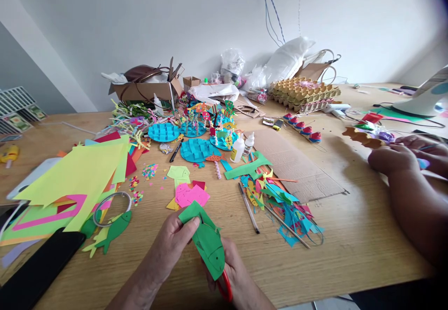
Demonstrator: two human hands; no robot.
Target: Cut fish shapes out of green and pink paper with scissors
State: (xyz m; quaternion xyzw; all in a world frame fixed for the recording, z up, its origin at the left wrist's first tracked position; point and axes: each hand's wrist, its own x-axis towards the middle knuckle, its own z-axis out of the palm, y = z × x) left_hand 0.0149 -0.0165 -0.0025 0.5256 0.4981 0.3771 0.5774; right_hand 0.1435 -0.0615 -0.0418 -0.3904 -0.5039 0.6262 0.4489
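My left hand [173, 242] pinches the upper corner of a green paper sheet with a fish outline drawn on it [206, 242], thumb on top. My right hand [234, 272] sits under the lower end of the paper, fingers wrapped round red-handled scissors [226, 285]. Both hands are near the table's front edge. A finished green paper fish [114, 230] lies to the left beside a roll of clear tape [112, 207].
A stack of yellow and pink paper sheets [77, 179] covers the left. Paper scraps [280, 207], a pencil [249, 214], glue bottles [241, 148], blue paper discs [198, 149], cardboard [290, 165] and egg trays [303, 93] fill the middle. Another person's hands [402, 156] work at the right.
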